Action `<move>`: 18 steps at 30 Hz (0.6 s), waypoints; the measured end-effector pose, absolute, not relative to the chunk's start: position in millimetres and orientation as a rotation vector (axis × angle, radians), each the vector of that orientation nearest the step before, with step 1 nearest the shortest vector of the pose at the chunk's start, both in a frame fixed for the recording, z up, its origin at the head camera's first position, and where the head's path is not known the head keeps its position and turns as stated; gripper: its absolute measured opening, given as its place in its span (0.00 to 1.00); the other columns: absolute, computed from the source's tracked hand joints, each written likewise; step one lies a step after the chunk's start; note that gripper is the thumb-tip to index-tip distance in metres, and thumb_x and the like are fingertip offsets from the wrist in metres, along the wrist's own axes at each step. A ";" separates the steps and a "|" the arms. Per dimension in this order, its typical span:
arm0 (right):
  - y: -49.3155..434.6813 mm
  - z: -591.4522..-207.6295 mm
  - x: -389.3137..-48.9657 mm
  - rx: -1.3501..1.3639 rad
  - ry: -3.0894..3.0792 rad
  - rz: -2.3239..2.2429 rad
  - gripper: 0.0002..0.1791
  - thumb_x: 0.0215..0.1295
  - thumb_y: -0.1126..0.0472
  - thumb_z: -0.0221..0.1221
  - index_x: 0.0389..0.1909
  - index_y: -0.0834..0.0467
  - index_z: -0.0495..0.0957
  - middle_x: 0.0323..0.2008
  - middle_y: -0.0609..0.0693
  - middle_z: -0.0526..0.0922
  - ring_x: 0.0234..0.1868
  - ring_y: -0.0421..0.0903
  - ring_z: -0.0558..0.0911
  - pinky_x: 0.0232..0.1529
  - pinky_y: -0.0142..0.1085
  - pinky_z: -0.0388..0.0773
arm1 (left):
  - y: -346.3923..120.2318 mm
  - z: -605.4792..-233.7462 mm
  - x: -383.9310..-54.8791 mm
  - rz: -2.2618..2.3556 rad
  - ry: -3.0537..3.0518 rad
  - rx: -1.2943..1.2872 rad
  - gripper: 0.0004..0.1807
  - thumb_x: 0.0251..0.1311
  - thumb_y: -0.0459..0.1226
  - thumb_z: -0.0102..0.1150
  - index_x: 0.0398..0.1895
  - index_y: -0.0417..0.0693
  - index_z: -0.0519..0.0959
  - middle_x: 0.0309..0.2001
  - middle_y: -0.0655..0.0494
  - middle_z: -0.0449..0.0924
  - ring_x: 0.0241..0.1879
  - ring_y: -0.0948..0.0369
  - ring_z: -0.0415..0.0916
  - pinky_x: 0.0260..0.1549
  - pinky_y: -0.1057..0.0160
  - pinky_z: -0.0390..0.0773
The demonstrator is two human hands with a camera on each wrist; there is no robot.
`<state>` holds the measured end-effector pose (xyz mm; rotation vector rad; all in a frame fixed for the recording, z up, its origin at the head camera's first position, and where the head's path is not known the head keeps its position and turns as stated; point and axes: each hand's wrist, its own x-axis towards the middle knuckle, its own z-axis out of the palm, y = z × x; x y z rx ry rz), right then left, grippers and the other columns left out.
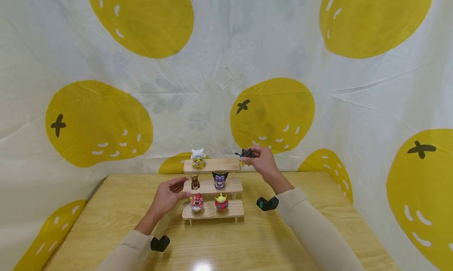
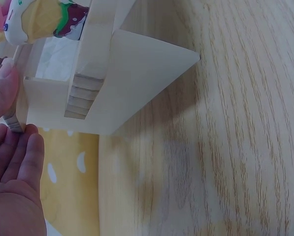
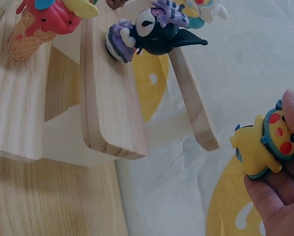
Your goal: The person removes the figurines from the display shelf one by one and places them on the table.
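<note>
A three-tier wooden display stand [image 1: 231,213] carries small figurines. My right hand [image 1: 263,163] pinches a yellow figurine [image 3: 257,145] with a dark blue-trimmed hood, held in the air beside the top tier's right end. My left hand [image 1: 169,196] grips the left end of the middle tier [image 2: 21,105], thumb above and fingers below. The top tier bears a yellow figurine with a white hood [image 1: 198,157]. A brown figurine [image 1: 195,182] and a black-and-purple figurine [image 1: 220,180] stand on the middle tier. A pink-and-red figurine [image 1: 196,203] and a red figurine with a yellow-green top [image 1: 221,203] occupy the lowest.
The stand rests on a wood-grain table [image 1: 219,247]. Behind it hangs a white cloth [image 1: 212,117] with large yellow fruit prints. A black device [image 1: 267,203] sits at my right wrist, another black device [image 1: 160,243] at my left.
</note>
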<state>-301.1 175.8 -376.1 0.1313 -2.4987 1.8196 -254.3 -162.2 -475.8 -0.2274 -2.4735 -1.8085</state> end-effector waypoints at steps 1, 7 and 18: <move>176.7 -376.7 -301.6 0.124 -2.496 1.823 0.19 0.67 0.65 0.69 0.58 0.63 0.83 0.52 0.61 0.89 0.51 0.51 0.87 0.57 0.46 0.84 | -162.0 -475.6 -254.1 -1.812 -2.470 -0.222 0.34 0.59 0.31 0.75 0.69 0.34 0.76 0.68 0.37 0.78 0.70 0.42 0.75 0.67 0.52 0.78; 183.3 -379.2 -300.9 0.100 -2.495 1.817 0.19 0.67 0.65 0.69 0.58 0.64 0.83 0.51 0.60 0.89 0.49 0.49 0.87 0.52 0.39 0.84 | -162.0 -476.6 -253.5 -1.803 -2.468 -0.216 0.33 0.59 0.32 0.75 0.69 0.34 0.76 0.68 0.37 0.78 0.70 0.41 0.75 0.65 0.54 0.80; 194.8 -384.2 -297.2 0.082 -2.488 1.821 0.20 0.69 0.65 0.67 0.60 0.64 0.82 0.53 0.62 0.88 0.53 0.51 0.87 0.63 0.50 0.84 | -162.4 -479.6 -252.1 -1.796 -2.497 -0.199 0.33 0.59 0.33 0.75 0.69 0.39 0.77 0.68 0.41 0.79 0.71 0.44 0.74 0.65 0.56 0.81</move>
